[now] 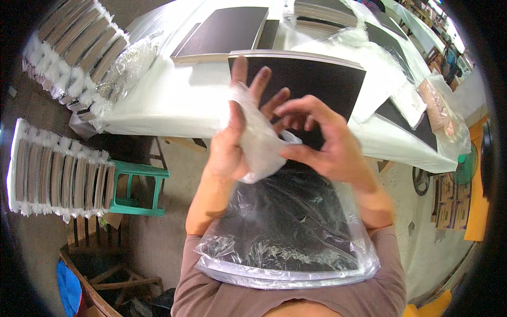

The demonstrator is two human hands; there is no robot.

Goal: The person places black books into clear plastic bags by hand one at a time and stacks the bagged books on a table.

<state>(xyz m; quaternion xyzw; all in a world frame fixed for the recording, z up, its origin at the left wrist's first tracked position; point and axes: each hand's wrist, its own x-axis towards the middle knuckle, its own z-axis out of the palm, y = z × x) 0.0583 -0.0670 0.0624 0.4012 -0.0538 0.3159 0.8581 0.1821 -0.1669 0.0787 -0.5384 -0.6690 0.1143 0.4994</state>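
My left hand (pixel 232 140) is raised palm up, its fingers spread and slightly blurred. Translucent whitish plastic (pixel 259 145) lies across its palm, between thumb and fingers; whether it is a roll or a gathered sheet cannot be told. Facing it, my right hand (pixel 330 140) has curved fingers and a thumb held apart, the thumb tip at the plastic's edge. Against my torso, between my forearms, rests a black-covered book (pixel 290 222) in a clear plastic bag (pixel 364 259). Beyond my hands, another black book (pixel 327 79) stands tilted at the table's near edge.
Black books (pixel 227 31) lie on the white-covered table (pixel 163 108). Plastic-wrapped stacks (pixel 79 42) stand at far left; another wrapped stack (pixel 58 171) is beside a green stool (pixel 140 187). A plastic-wrapped bundle (pixel 443 111) sits at the table's right edge. Cartons (pixel 451 203) stand at right.
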